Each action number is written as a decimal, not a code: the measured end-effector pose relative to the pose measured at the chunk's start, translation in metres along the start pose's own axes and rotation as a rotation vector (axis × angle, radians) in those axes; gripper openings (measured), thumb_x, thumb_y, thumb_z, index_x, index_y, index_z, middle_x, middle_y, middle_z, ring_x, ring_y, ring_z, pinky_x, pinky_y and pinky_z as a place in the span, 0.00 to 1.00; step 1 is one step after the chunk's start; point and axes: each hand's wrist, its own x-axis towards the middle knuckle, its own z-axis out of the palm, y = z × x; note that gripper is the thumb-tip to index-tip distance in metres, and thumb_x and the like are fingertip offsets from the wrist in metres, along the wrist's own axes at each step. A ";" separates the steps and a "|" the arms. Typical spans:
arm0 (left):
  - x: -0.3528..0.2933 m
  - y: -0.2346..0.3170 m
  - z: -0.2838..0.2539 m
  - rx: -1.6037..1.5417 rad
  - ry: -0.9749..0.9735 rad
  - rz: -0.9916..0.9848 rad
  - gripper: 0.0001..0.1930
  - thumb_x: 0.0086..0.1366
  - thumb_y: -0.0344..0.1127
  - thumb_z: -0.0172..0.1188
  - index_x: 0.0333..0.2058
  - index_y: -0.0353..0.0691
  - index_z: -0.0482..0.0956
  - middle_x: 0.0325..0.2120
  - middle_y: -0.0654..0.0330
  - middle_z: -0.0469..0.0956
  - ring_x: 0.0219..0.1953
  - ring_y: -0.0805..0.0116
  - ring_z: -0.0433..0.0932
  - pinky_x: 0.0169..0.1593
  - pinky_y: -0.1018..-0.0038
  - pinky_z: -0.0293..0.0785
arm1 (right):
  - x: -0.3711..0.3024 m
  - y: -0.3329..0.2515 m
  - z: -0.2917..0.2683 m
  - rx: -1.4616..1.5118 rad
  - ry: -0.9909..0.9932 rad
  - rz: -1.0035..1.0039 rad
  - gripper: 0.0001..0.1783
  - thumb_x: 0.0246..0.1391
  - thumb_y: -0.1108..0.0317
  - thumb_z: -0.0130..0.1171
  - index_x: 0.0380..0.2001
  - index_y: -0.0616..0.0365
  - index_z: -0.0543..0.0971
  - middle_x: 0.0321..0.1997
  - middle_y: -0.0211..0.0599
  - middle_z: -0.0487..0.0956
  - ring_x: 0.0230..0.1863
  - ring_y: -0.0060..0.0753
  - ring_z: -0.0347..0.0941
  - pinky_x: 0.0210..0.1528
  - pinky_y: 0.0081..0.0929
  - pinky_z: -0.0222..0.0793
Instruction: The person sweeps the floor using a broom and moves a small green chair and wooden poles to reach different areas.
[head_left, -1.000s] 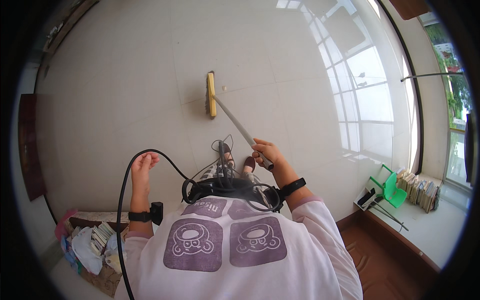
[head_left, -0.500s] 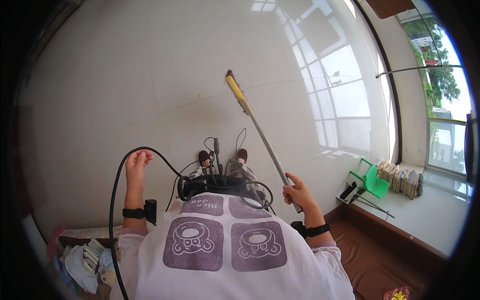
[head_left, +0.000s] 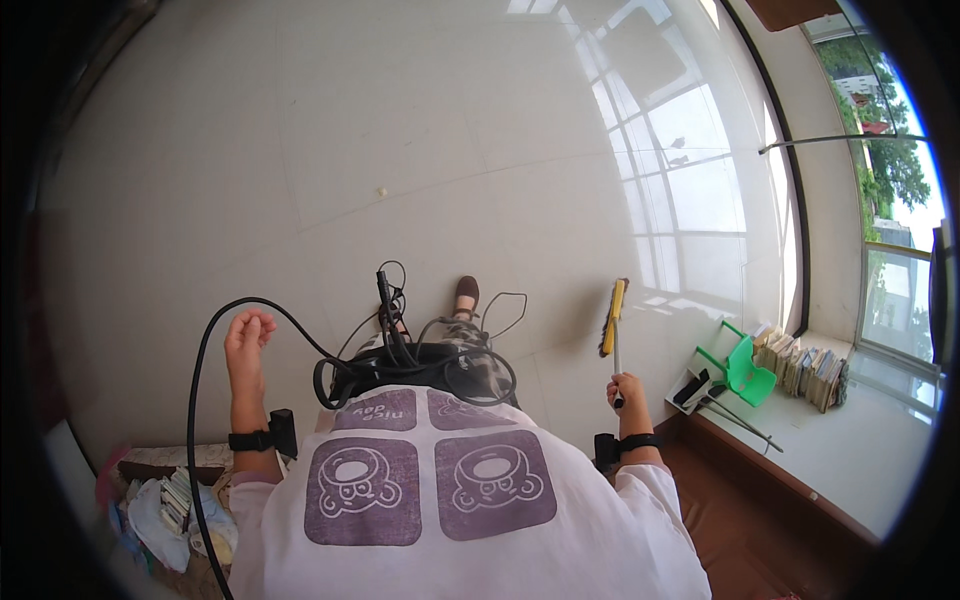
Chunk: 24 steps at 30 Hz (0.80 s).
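My right hand [head_left: 626, 390] is wrapped round the grey handle of a broom [head_left: 613, 318] with a yellow head and dark bristles. The broom is at my right side, its handle strongly foreshortened. A soft shadow lies left of the head; whether the bristles touch the floor I cannot tell. On the left, my left hand [head_left: 250, 335] is raised with its fingers curled in and nothing visible in them. A thick black cable [head_left: 252, 300] arcs just beyond that hand, running to the black gear at my waist.
A small pale scrap [head_left: 381, 191] lies on the glossy tiled floor [head_left: 200, 190]. To the right, a green child's chair [head_left: 748, 372] stands beside stacked books [head_left: 803, 368], with a dustpan [head_left: 692, 385] near it. Bags and books fill a box [head_left: 180, 515] at lower left.
The broom has swung from the floor ahead of me to my right side, its head now nearer my right hand. My left hand has shifted slightly left and nearer. My feet have moved.
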 end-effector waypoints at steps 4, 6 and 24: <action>-0.004 -0.002 -0.001 0.032 0.017 0.010 0.08 0.65 0.35 0.48 0.37 0.40 0.73 0.31 0.63 0.76 0.34 0.76 0.74 0.40 0.80 0.68 | 0.014 -0.033 0.060 -0.052 -0.090 -0.021 0.05 0.50 0.75 0.47 0.27 0.53 0.63 0.16 0.29 0.64 0.11 0.20 0.60 0.11 0.16 0.56; -0.009 -0.006 -0.004 0.026 0.016 0.014 0.08 0.65 0.35 0.48 0.38 0.40 0.73 0.31 0.63 0.76 0.34 0.76 0.74 0.40 0.79 0.68 | -0.011 -0.036 0.096 -0.231 -0.297 -0.133 0.04 0.50 0.76 0.46 0.27 0.55 0.63 0.16 0.29 0.65 0.12 0.21 0.61 0.11 0.18 0.57; -0.043 -0.009 -0.025 -0.010 0.187 0.043 0.07 0.65 0.34 0.47 0.37 0.39 0.72 0.31 0.63 0.75 0.33 0.76 0.74 0.39 0.80 0.69 | -0.106 -0.078 0.285 -0.468 -1.021 -0.204 0.34 0.51 0.71 0.51 0.61 0.59 0.53 0.19 0.30 0.68 0.13 0.18 0.60 0.12 0.18 0.56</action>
